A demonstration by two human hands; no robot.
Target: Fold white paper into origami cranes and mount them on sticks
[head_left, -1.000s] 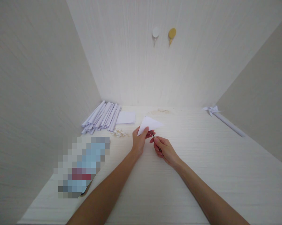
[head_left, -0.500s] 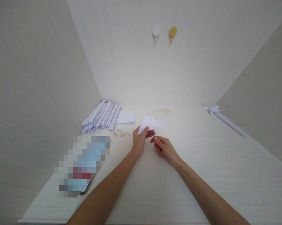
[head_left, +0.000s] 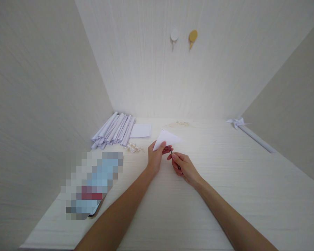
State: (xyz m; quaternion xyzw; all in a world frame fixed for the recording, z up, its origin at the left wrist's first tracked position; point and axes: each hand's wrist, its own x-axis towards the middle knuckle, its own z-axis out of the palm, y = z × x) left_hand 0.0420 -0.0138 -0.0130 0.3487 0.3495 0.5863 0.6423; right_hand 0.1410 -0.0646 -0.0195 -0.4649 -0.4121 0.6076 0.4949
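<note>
Between thumb and fingers, my left hand [head_left: 154,160] grips a white sheet of paper folded to a triangle [head_left: 167,137], its point towards the right. Just right of it, my right hand [head_left: 184,166] is closed around a thin dark pointed tool [head_left: 170,150]. The tool's tip reaches the lower edge of the folded paper, by my left fingers. Most of the tool is hidden in my palm, so its exact kind does not show.
Rolled paper sticks [head_left: 116,129] lie piled at the left, beside a stack of white paper [head_left: 141,130] and small pale pieces [head_left: 133,147]. A pixelated phone-like object [head_left: 96,186] lies front left. At the right rests a paper pinwheel [head_left: 238,122] on a paper stick [head_left: 256,138]. Two hooks [head_left: 192,36] hang on the wall.
Almost nothing differs. Both hands, the folded paper and the tool hold the same position; the whole view has shifted very slightly.
</note>
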